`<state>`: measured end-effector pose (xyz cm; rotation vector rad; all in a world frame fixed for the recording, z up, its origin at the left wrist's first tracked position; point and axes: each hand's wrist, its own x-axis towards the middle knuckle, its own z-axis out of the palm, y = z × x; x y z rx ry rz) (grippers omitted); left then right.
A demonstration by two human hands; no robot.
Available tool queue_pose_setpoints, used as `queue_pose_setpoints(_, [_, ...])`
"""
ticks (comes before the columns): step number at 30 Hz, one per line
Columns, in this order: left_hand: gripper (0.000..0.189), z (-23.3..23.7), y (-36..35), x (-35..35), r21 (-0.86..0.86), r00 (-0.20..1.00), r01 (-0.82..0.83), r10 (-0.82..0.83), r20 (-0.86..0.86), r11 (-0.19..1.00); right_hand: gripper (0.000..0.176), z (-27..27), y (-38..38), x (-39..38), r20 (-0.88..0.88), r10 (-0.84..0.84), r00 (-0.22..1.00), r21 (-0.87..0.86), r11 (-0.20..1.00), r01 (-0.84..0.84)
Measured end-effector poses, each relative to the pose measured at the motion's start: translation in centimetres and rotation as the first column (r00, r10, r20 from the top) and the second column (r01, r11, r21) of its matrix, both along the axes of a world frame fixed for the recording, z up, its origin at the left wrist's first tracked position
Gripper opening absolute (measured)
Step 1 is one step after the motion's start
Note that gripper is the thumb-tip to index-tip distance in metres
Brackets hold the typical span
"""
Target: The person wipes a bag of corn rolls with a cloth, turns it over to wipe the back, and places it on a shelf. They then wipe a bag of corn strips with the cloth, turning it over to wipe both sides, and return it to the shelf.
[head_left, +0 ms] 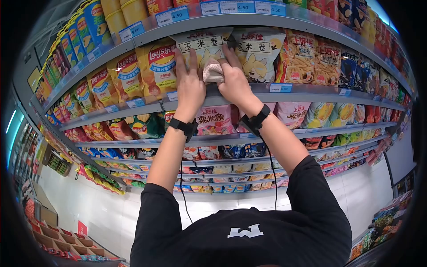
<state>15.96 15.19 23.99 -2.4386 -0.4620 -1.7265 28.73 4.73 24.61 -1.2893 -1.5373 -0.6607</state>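
Note:
My left hand (191,84) lies with its fingers stretched out and apart against the front of a white snack bag (207,43) with black lettering and a cartoon animal. Pinched under the thumb side of my right hand (234,83) is a folded, pale pink striped cloth (213,71). Some of the right fingers reach up along the same bag's right edge. A second white bag (257,55) of the same kind stands just right of my hands. To the left of them is a yellow Lay's chip bag (156,66). Both wrists wear black straps.
The bags stand on a shelf behind a grey front edge (307,87) with price tags. Above runs another shelf edge (191,27), close over the fingertips. Lower shelves hold several rows of snacks, including pink bags (215,119). Two black cables (182,178) hang from the wrists.

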Motion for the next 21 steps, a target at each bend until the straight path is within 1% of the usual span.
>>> queue_pose_setpoints(1, [0.083, -0.2, 0.1, 0.0, 0.048, 0.999, -0.043, 0.044, -0.021, 0.998, 0.05, -0.1, 0.1, 0.0, -0.053, -0.006, 0.999, -0.007, 1.0, 0.005])
queue_pose_setpoints(2, [0.083, -0.3, 0.3, 0.0, 0.049, 0.999, -0.039, 0.04, -0.028, 0.998, 0.05, -0.1, 0.3, -0.1, -0.06, -0.01, 0.998, -0.007, 1.0, 0.009])
queue_pose_setpoints(4, [0.089, -0.5, 0.5, 0.0, 0.05, 0.999, 0.021, -0.019, -0.031, 0.999, 0.043, 0.2, 0.8, 0.0, -0.039, 0.036, 0.999, -0.084, 0.996, -0.04])
queue_pose_setpoints(7, [0.091, -0.5, 0.3, 0.0, 0.0, 0.999, 0.034, -0.034, -0.041, 0.999, 0.039, 0.2, 0.4, 0.2, -0.014, 0.054, 0.998, -0.048, 0.997, -0.054])
queue_pose_setpoints(8, [0.074, -0.6, 0.0, 0.1, -0.005, 0.999, -0.024, 0.024, -0.022, 1.0, 0.039, -0.1, -0.3, 0.3, -0.015, 0.048, 0.999, -0.05, 0.998, -0.049])
queue_pose_setpoints(9, [0.074, -0.4, -0.6, 0.2, -0.007, 1.0, -0.02, 0.02, -0.019, 1.0, 0.038, 0.1, -1.8, 0.2, -0.028, 0.06, 0.998, 0.024, 0.998, -0.059])
queue_pose_setpoints(10, [0.072, 0.0, -1.5, 0.1, 0.049, 0.998, -0.056, 0.055, 0.028, 0.997, 0.037, 0.3, -3.2, 0.3, -0.038, 0.074, 0.997, 0.098, 0.993, -0.07])
queue_pose_setpoints(11, [0.07, 0.4, -2.4, 0.0, 0.102, 0.993, -0.095, 0.087, 0.076, 0.99, 0.037, 0.3, -4.4, 0.9, -0.034, 0.071, 0.997, 0.096, 0.993, -0.067])
queue_pose_setpoints(12, [0.058, 1.0, -3.4, 0.1, 0.135, 0.993, -0.024, 0.008, 0.122, 0.991, 0.037, 0.3, -5.9, 2.0, 0.015, -0.046, 0.999, 0.227, 0.973, 0.041])
queue_pose_setpoints(13, [0.058, 1.2, -4.0, 0.5, 0.128, 0.992, -0.024, 0.007, 0.127, 0.991, 0.036, 0.5, -7.1, 2.8, 0.045, -0.165, 0.985, 0.356, 0.924, 0.138])
queue_pose_setpoints(14, [0.055, 1.3, -4.5, 0.9, 0.076, 0.988, 0.13, -0.136, 0.077, 0.989, 0.034, 0.7, -8.2, 3.3, -0.068, -0.139, 0.988, 0.378, 0.913, 0.155])
queue_pose_setpoints(15, [0.053, 1.4, -5.0, 1.4, 0.017, 0.96, 0.277, -0.278, 0.037, 0.961, 0.033, 0.9, -9.1, 3.7, -0.178, -0.109, 0.978, 0.398, 0.901, 0.173])
queue_pose_setpoints(16, [0.046, 1.8, -5.6, 2.1, -0.105, 0.929, 0.37, -0.37, 0.022, 0.923, 0.032, 0.6, -9.3, 4.7, -0.225, -0.177, 0.958, 0.379, 0.89, 0.253])
queue_pose_setpoints(17, [0.046, 1.6, -5.9, 3.2, -0.11, 0.929, 0.371, -0.37, 0.027, 0.922, 0.032, 0.3, -9.5, 5.4, -0.222, -0.178, 0.959, 0.374, 0.892, 0.252])
queue_pose_setpoints(18, [0.043, 1.3, -6.1, 4.5, -0.331, 0.839, 0.541, -0.521, 0.154, 0.773, 0.033, 0.1, -9.8, 5.9, -0.292, -0.181, 0.939, 0.267, 0.927, 0.262])
queue_pose_setpoints(19, [0.039, 1.1, -6.4, 5.8, -0.496, 0.722, 0.678, -0.618, 0.31, 0.543, 0.034, 0.0, -9.9, 6.3, -0.36, -0.193, 0.913, 0.161, 0.951, 0.264])
queue_pose_setpoints(20, [0.041, 0.8, -6.5, 6.8, -0.533, 0.69, 0.704, -0.629, 0.359, 0.469, 0.041, -0.2, -9.8, 6.6, -0.346, -0.225, 0.911, 0.115, 0.953, 0.279])
queue_pose_setpoints(21, [0.041, 0.8, -6.4, 7.6, -0.53, 0.684, 0.709, -0.636, 0.358, 0.464, 0.041, -0.1, -9.8, 6.6, -0.346, -0.232, 0.909, 0.119, 0.95, 0.287])
